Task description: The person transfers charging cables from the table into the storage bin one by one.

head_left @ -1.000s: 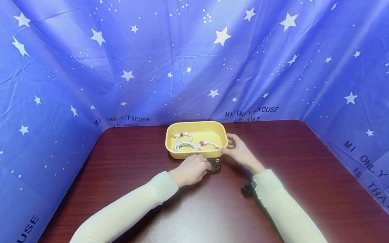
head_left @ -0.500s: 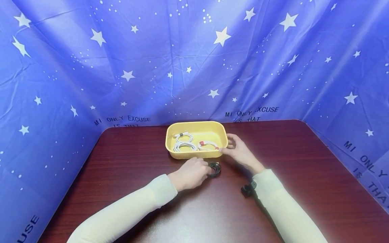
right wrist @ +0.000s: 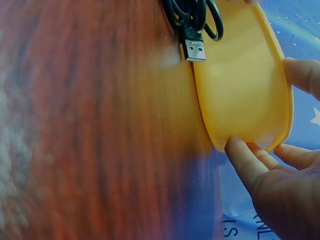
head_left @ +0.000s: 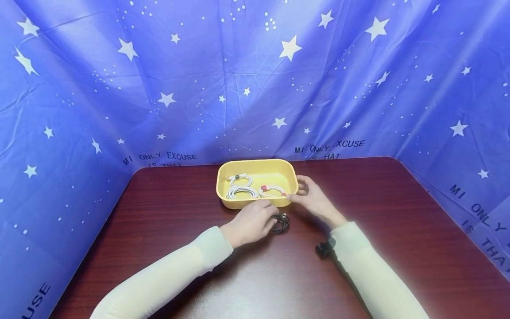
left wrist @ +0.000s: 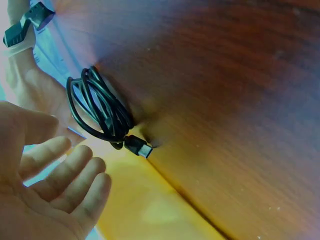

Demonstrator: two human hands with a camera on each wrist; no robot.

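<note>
A coiled black USB cable [head_left: 280,223] lies on the table in front of the yellow box [head_left: 260,204]; its metal plug [left wrist: 145,150] shows in both wrist views. My left hand [head_left: 250,221] is just left of the coil. Its fingers [left wrist: 90,182] are loosely bent and apart from the cable in the left wrist view. At the box's right end, my right hand [head_left: 312,199] rests against the wall with extended fingers [right wrist: 245,162], its thumb near the rim. Inside the box lie a white cable coil [head_left: 241,192], a smaller white coil with a black tie [head_left: 242,179] and a white coil with red ends [head_left: 272,191].
Dark red-brown tabletop [head_left: 179,195] surrounds the box. A blue curtain with white stars [head_left: 255,88] hangs behind the table and along both sides. A small black device [head_left: 324,249] sits at the right wrist.
The black cable moved slightly toward the person, away from the box's front wall. My left hand has then let go of it and shifted a little toward the box. My right hand stays put.
</note>
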